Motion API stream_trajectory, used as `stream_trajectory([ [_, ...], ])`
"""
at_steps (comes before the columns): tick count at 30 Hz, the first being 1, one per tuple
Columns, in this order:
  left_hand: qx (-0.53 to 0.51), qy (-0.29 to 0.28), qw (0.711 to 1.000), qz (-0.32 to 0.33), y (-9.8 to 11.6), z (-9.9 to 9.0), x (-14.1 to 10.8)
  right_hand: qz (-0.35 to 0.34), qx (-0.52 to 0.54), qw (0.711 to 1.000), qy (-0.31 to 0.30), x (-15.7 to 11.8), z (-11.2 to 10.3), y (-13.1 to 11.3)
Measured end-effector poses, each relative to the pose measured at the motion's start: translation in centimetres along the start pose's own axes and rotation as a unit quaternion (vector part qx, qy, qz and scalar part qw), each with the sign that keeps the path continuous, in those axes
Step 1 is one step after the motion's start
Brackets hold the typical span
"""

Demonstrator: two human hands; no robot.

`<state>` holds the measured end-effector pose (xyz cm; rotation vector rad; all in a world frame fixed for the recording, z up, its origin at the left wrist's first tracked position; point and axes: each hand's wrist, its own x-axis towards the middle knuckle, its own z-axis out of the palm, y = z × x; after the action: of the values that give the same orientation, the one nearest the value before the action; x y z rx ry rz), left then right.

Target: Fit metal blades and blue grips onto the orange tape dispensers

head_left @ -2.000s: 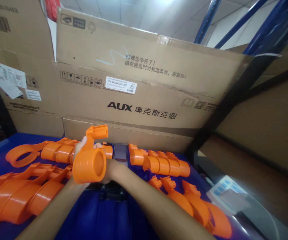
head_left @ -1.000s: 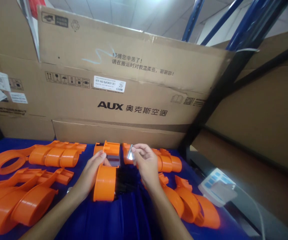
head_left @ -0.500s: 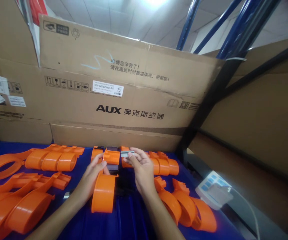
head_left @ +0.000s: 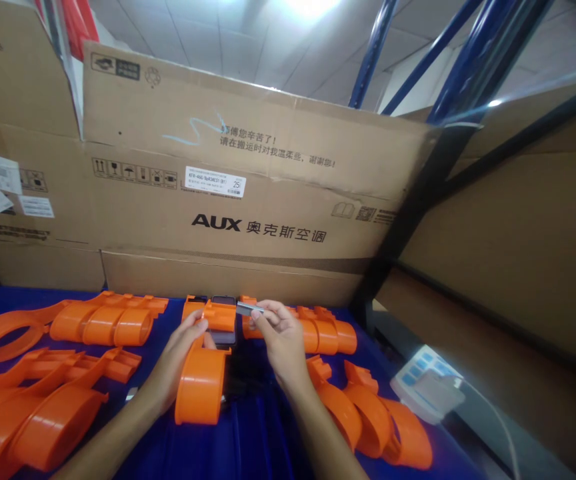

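Note:
My left hand (head_left: 182, 353) is closed on an orange plastic part (head_left: 201, 387), with its wide curved band hanging below the fingers and its ribbed end upright above them. Between the thumb and fingers of my right hand (head_left: 283, 337) is a small flat metal piece (head_left: 249, 309). The metal piece points left and its tip is at the right edge of the ribbed end; whether they touch I cannot tell. Behind the held part, a dark rectangular object (head_left: 225, 337) is partly hidden.
Rows of orange parts (head_left: 101, 323) lie on the blue surface (head_left: 168, 453) at the left, and more orange parts (head_left: 373, 413) at the right. A white device with a cable (head_left: 428, 383) sits at the far right. Cardboard (head_left: 268, 200) stands behind, beside a dark rack post (head_left: 398, 233).
Both hands have shifted slightly left with what they hold. The metal piece is now tilted, its right end lower, and sits close to the orange part's edge.

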<state>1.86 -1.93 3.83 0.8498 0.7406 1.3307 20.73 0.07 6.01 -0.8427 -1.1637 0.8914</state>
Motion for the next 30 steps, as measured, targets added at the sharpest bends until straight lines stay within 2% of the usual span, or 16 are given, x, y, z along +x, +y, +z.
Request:
stream_trajectory([
  [9,-0.057,0.034,0.997,-0.034,0.29,0.42,-0.05,0.007,-0.019,1.000,-0.003,-0.19,-0.05,-0.40],
  [16,-0.016,-0.012,1.000,-0.015,0.80,0.53,-0.30,-0.002,-0.031,1.000,0.000,-0.23,-0.09,-0.34],
  [27,0.022,-0.027,0.999,-0.003,0.55,0.26,-0.18,0.002,-0.023,1.000,0.003,-0.33,-0.01,-0.27],
  [30,0.055,-0.028,0.998,0.004,0.38,0.21,0.01,-0.018,-0.047,0.999,0.000,-0.56,0.12,-0.34],
])
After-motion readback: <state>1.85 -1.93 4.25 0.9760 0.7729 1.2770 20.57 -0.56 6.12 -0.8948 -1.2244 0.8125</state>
